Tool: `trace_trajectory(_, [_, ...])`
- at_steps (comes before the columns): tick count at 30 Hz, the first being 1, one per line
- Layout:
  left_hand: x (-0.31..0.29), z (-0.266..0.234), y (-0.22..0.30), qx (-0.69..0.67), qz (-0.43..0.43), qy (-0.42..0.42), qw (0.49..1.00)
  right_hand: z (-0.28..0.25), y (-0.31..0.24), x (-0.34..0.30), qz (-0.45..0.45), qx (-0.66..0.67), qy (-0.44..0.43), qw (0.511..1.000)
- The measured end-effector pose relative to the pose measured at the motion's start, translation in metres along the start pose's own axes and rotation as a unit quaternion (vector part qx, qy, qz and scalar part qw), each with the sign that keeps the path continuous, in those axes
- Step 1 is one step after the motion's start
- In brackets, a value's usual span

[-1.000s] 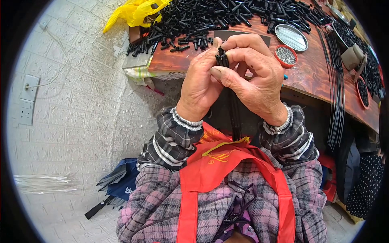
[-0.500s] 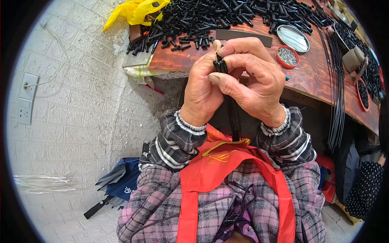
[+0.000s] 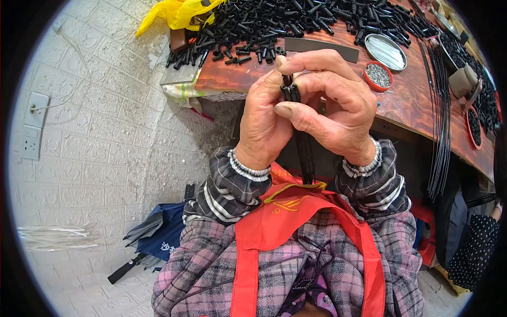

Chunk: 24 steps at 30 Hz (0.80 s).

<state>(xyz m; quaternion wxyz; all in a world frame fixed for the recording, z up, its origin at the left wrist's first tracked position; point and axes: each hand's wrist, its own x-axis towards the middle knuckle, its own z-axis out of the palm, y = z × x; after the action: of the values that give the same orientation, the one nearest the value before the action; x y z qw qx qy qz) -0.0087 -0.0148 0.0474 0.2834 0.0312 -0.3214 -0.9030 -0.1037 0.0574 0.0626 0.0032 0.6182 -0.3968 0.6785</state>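
A bundle of thin black rods [image 3: 304, 156], looking like umbrella ribs, stands upright between my hands over my red apron [image 3: 285, 211]. My left hand [image 3: 260, 119] is closed around it from the left. From the other side, my right hand [image 3: 338, 108] bends its thumb and fingers around the top, with the thumb tip against the black ends [image 3: 290, 93]. A small dark part pokes up between the fingertips, too hidden to name. The bundle's lower end goes out of sight behind the apron's edge.
Many short black tubular parts [image 3: 253, 31] cover the wooden table [image 3: 412, 108]. Nearby are a dark flat bar [image 3: 322, 49], a bowl of small metal pieces [image 3: 377, 76] and a tray of white strips [image 3: 385, 52]. Long black rods [image 3: 437, 127] overhang the edge; a blue umbrella [image 3: 161, 230] leans left.
The black rod ends have shifted slightly between my fingers, and my right thumb sits a little lower. Both hands keep their hold in nearly the same place.
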Motion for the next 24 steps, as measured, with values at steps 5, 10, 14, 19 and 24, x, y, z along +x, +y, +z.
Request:
trace_trajectory(5, [0.002,0.002,-0.001,0.005,0.017,0.010,1.000,0.000,0.005,-0.005,-0.004,0.031,0.011,0.999])
trace_trajectory(10, [0.001,-0.004,0.000,0.019,0.020,-0.022,0.999,0.004,0.001,-0.005,0.031,0.045,0.023,0.998])
trace_trajectory(14, [-0.001,0.004,0.004,0.056,0.030,-0.015,0.998,0.004,0.003,-0.003,0.019,0.024,0.013,0.999])
trace_trajectory(19, [-0.002,0.003,0.005,0.048,0.028,-0.006,0.998,0.005,0.003,-0.002,0.028,0.053,0.001,0.998])
trace_trajectory(24, [-0.005,0.001,0.005,0.036,0.030,0.011,0.999,0.010,0.004,-0.003,0.000,0.019,0.015,1.000])
